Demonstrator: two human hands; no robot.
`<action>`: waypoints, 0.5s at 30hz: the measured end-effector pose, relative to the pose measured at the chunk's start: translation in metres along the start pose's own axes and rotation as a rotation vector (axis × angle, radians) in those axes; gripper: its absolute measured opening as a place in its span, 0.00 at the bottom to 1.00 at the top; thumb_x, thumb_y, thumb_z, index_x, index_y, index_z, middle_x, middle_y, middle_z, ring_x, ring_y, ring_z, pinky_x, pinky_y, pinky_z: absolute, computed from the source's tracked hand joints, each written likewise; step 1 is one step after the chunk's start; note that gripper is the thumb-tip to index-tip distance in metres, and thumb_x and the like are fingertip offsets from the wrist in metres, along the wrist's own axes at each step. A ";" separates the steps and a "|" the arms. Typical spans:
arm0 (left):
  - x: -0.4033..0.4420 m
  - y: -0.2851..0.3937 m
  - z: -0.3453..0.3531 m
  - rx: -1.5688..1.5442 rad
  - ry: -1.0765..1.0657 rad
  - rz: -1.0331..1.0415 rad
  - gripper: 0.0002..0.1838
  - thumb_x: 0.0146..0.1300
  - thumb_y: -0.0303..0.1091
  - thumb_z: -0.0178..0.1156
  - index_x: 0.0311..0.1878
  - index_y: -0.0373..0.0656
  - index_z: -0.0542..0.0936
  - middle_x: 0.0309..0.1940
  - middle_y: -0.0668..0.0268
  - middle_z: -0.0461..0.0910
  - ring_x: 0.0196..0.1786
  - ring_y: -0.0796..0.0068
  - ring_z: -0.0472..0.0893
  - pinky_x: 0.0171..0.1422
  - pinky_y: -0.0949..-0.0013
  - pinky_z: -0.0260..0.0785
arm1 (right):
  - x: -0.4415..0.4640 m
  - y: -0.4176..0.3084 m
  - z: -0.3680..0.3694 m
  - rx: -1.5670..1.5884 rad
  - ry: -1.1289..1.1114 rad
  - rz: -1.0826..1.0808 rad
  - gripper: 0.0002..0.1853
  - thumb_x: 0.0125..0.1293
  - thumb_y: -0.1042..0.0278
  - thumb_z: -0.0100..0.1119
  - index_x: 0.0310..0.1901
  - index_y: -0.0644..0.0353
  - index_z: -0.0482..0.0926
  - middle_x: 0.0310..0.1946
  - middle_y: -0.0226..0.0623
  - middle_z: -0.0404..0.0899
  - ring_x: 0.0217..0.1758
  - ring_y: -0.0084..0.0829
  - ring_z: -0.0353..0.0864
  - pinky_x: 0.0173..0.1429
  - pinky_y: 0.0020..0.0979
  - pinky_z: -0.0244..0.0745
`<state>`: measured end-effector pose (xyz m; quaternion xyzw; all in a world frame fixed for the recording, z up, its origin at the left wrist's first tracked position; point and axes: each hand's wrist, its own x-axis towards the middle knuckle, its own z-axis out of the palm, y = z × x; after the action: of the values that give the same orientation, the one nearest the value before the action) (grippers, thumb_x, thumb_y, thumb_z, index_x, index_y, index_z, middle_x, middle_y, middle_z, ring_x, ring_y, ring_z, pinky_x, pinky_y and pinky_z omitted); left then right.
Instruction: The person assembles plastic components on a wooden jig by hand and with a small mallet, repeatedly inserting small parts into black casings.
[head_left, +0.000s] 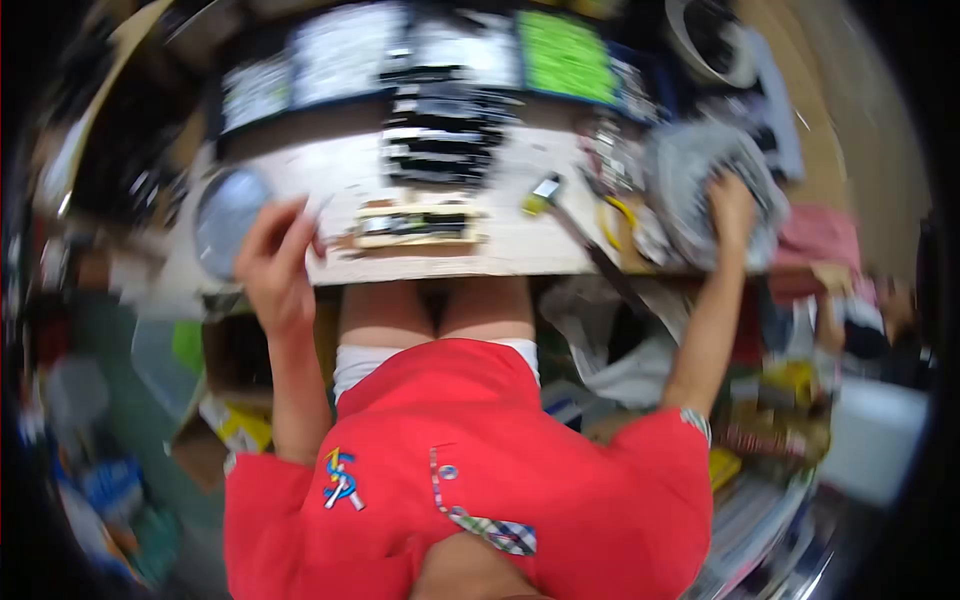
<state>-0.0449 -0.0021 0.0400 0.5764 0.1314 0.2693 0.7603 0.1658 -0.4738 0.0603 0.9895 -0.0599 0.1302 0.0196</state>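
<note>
My left hand [280, 260] is raised over the front left of the table, thumb and fingers drawn together. Something small and thin may be at its fingertips, but blur hides what. Just behind it lies a round, translucent lid or dish [232, 215]. My right hand [732, 205] reaches into a clear plastic bag [690, 200] with dark contents, its fingertips hidden. Between my hands, a cream-coloured fixture [420, 228] holds a dark and silvery part. Behind the fixture is a stack of black strips [440, 130]. To its right lies a hammer [575, 228] with a yellow-green and metal head.
Yellow-handled pliers [620, 222] lie beside the bag. Along the back stand trays, including one of white pieces [345, 50] and one of bright green pieces [567, 58]. A pink cloth [820, 240] is at the right edge. Boxes and bags crowd the floor on both sides.
</note>
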 end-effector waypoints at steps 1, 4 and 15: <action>-0.018 -0.013 0.005 -0.190 0.021 -0.106 0.09 0.56 0.19 0.54 0.41 0.31 0.76 0.29 0.63 0.73 0.25 0.77 0.72 0.26 0.77 0.64 | 0.006 0.008 0.006 0.034 0.020 -0.004 0.14 0.55 0.58 0.51 0.36 0.60 0.78 0.33 0.49 0.78 0.39 0.49 0.77 0.42 0.41 0.69; -0.048 -0.039 0.006 -0.662 -0.283 -0.405 0.10 0.58 0.24 0.54 0.43 0.33 0.75 0.27 0.62 0.73 0.22 0.78 0.69 0.18 0.77 0.61 | 0.008 0.014 0.000 0.257 0.098 -0.036 0.10 0.55 0.64 0.53 0.32 0.61 0.77 0.31 0.47 0.78 0.37 0.46 0.77 0.42 0.40 0.70; -0.072 -0.048 -0.069 -0.597 -0.232 -0.508 0.10 0.59 0.28 0.54 0.43 0.34 0.74 0.28 0.66 0.70 0.23 0.80 0.67 0.19 0.79 0.60 | -0.028 -0.021 -0.032 0.453 -0.038 -0.097 0.15 0.53 0.57 0.59 0.37 0.60 0.79 0.33 0.42 0.79 0.38 0.39 0.78 0.43 0.36 0.70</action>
<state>-0.1264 0.0040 -0.0343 0.3058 0.0992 0.0324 0.9463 0.1330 -0.4482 0.0832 0.9726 0.0183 0.1203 -0.1979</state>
